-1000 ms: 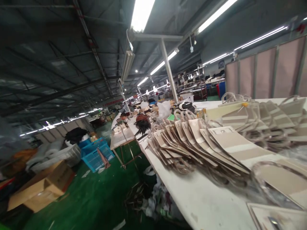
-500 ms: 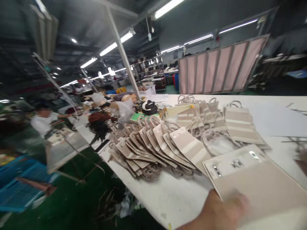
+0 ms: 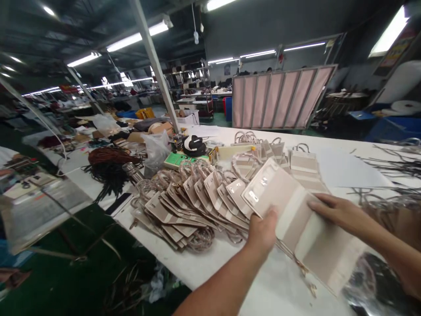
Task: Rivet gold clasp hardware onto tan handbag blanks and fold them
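A flat beige bag panel (image 3: 297, 202), with paler cross bands and metal fittings near its far end, is tilted above the front of the white table (image 3: 226, 272). My left hand (image 3: 264, 230) grips its left edge, thumb on top and fingers hidden beneath. On the opposite edge my right hand (image 3: 332, 211) is closed, its fingers over the rim. Left of the held panel lies an overlapping row of similar panels (image 3: 200, 197) with wrapped looped handles. A dark, shiny plastic-wrapped bundle (image 3: 375, 285) sits below my right forearm.
Behind the row are a green box (image 3: 173, 160), a black coil (image 3: 194, 146) and more beige panels (image 3: 304, 164). White sheets (image 3: 351, 169) and dark strips (image 3: 394, 160) lie at the right. Dark and brown cords (image 3: 110, 164) hang at the table's left end.
The view has swung to the right. The held panel has moved left against the row's end and now shows its pale bands. My right hand has come into view on its right edge.
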A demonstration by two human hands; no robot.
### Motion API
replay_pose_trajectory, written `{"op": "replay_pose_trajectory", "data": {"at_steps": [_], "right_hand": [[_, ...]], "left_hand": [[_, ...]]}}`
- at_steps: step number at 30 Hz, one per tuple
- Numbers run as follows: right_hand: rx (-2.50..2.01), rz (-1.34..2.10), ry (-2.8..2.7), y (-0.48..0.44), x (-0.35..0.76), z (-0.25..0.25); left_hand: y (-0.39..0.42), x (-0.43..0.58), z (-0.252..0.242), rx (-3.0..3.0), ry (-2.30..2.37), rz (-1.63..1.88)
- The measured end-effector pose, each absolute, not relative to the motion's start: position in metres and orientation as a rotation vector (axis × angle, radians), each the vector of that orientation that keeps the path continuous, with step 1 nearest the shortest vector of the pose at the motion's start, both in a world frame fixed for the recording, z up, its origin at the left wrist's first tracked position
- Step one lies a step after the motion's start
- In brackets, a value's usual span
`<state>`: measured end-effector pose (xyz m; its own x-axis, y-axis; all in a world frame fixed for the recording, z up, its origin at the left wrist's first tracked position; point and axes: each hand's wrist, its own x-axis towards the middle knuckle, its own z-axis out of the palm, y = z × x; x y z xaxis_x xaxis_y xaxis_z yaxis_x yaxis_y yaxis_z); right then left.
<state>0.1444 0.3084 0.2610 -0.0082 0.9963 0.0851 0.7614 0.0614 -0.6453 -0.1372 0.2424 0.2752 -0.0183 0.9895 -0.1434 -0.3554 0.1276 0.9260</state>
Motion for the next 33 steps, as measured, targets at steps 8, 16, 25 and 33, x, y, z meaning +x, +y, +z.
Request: {"op": "replay_pose_trajectory", "data": {"at_steps": [8, 16, 25, 33], "right_hand": [[-1.722, 0.674, -2.188, 0.371, 0.011, 0.108], [-1.75, 0.689, -2.1, 0.391, 0.023, 0.08], [-1.792, 1.076, -1.952, 0.457, 0.012, 0.072], [-1.916, 1.062, -1.804, 0.464, 0.026, 0.078]], "left_hand": [[0.304, -0.201, 0.179, 0.939, 1.719, 1.263], [0.319, -0.203, 0.167, 0.662, 1.795, 1.469], [0.339, -0.227, 0.16, 0.497, 1.238, 1.178], [0.359, -0.184, 0.165, 0.206, 0.999, 1.162]]}}
